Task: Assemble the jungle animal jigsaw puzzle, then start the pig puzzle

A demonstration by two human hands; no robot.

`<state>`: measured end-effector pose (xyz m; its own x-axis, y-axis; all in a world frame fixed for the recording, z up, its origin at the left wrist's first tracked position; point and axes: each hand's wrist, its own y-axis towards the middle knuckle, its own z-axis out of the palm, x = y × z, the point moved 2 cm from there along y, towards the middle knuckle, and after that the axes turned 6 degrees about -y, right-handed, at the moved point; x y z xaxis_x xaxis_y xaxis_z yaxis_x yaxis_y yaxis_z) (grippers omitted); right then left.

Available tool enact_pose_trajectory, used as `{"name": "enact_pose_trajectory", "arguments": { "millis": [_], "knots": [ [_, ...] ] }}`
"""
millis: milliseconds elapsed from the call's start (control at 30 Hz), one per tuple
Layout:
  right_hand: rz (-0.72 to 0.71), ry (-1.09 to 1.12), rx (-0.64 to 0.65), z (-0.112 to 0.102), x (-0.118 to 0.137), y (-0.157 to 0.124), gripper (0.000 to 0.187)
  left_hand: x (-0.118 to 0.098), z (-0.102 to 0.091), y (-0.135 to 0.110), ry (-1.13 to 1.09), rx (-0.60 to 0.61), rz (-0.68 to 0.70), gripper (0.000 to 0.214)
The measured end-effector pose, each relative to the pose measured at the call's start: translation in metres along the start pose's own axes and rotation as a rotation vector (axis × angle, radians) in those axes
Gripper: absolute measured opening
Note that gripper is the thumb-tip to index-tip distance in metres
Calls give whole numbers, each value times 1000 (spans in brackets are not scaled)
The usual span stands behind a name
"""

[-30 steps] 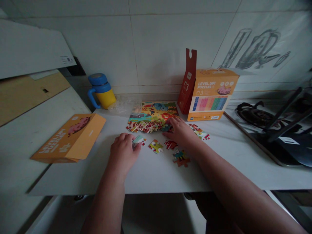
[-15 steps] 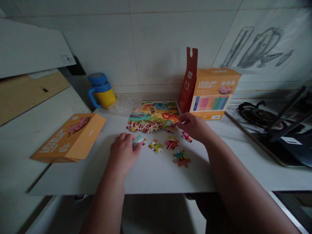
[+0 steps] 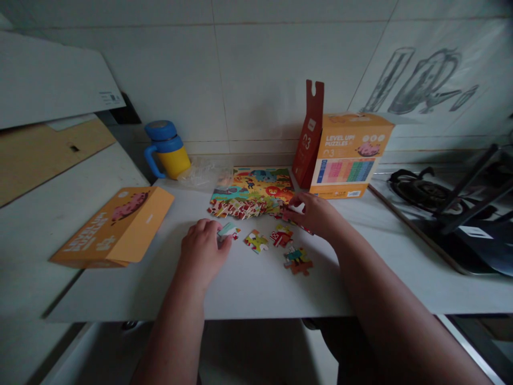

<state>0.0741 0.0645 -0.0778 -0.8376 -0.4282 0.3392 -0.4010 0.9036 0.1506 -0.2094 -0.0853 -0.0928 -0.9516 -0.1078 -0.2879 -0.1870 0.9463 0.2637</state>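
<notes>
My left hand rests on the white counter, fingers curled, with a pale green and white puzzle piece between thumb and index finger. At the right end of a heap of puzzle pieces, my right hand pinches a reddish puzzle piece, partly hidden by the fingers. Between the hands lie a yellow-green piece, a red barn piece and, closer to me, joined-looking pieces with a teal figure. Another red piece is mostly covered by my right hand.
Behind the heap lies a colourful animal picture sheet. An open orange puzzle box stands back right; an orange box part lies left. A blue-yellow mug and clear plastic bag are back left. A gas stove is right.
My right hand has shifted slightly left and down at the heap's right end, now covering more of the red piece below it. My left hand has stayed in place.
</notes>
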Motion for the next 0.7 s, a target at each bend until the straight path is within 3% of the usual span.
{"name": "enact_pose_trajectory", "arguments": {
  "millis": [67, 167, 267, 400, 700],
  "knots": [
    [-59, -35, 49, 2, -3, 0, 35, -1, -1, 0, -7, 2, 2, 22],
    [-111, -69, 112, 4, -5, 2, 26, -1, -2, 0, -11, 2, -2, 23],
    [-101, -80, 125, 4, -1, 2, 17, -2, -2, 1, -10, 6, -9, 21],
    [-39, -60, 102, -3, -2, -2, 21, 0, -2, 1, -23, 17, -7, 19],
    [257, -115, -256, -35, -38, -5, 32, 27, -23, 4, -94, 83, 93, 38]
  ]
}}
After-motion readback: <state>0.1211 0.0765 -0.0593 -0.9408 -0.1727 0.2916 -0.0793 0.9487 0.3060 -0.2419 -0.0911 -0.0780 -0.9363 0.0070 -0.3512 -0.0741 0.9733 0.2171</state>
